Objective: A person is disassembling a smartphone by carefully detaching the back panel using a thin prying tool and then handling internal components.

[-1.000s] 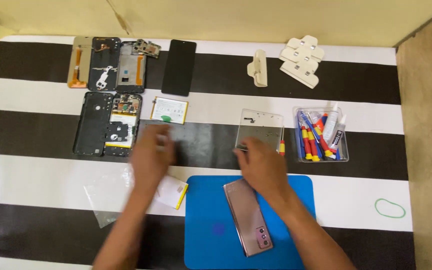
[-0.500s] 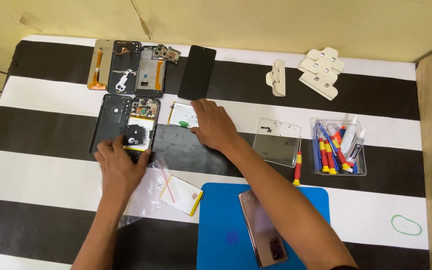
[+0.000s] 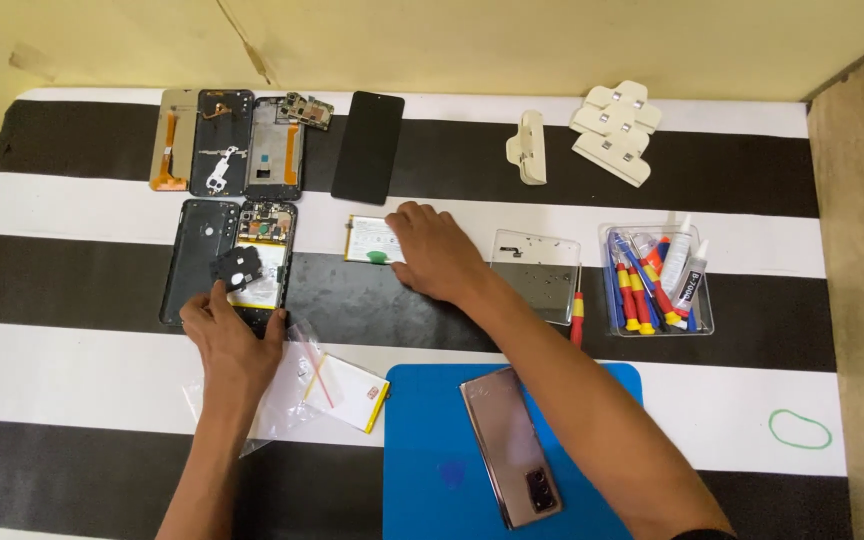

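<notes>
Nearest the camera, a blue work mat (image 3: 422, 440) carries a closed rose-gold folding phone (image 3: 512, 448), lying diagonal, untouched. At the mat's 9 o'clock sits a white battery with a yellow edge (image 3: 350, 392), half under a clear plastic bag (image 3: 277, 385).

Since a second ago both hands have left the mat area and gone up and left. The left hand (image 3: 232, 340), fingers spread and flat, now rests at the bottom end of an opened phone body (image 3: 264, 262), pinning its lower edge; not gripping anything. A small black part (image 3: 238, 267) lies on that phone at the hand's 12 o'clock. The right hand (image 3: 434, 250) has crossed from the clear screen panel (image 3: 537, 272) to a white battery with a green spot (image 3: 370, 240), palm down, fingers together covering its right end; whether it pinches the cell cannot be told. Judgement: attention has moved from the folding phone to the opened phone and its battery.

A black back cover (image 3: 197, 260) lies beside the opened phone at 9 o'clock. At 3 o'clock, a clear tray of screwdrivers and glue tubes (image 3: 655, 282). Far row: stripped frames (image 3: 242, 145), black display (image 3: 368, 147), beige clamps (image 3: 612, 118). Green band (image 3: 800, 428) at far right.
</notes>
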